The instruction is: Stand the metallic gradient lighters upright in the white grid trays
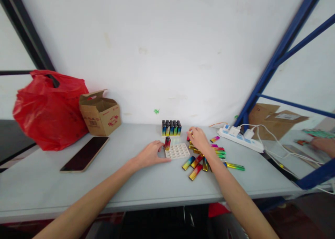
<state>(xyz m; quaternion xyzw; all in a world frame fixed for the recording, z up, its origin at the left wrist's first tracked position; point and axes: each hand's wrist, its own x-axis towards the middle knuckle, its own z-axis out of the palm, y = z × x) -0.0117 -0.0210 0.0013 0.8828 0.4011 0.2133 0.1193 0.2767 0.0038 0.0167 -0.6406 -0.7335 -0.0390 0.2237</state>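
A white tray with rows of holes lies on the table. Dark red lighters stand upright in its back left corner. My left hand is at the tray's left end, thumb along the front corner and fingers by the back corner, beside the standing lighters. Just behind and right of the tray, my right hand has its fingers closed at a red lighter, mostly hidden by them. Loose shiny lighters in several colours lie in a pile under and around my right wrist.
A full block of upright lighters stands behind the tray. At left are a phone, an open cardboard box and a red plastic bag. Right are a power strip, a blue frame and another person's hand.
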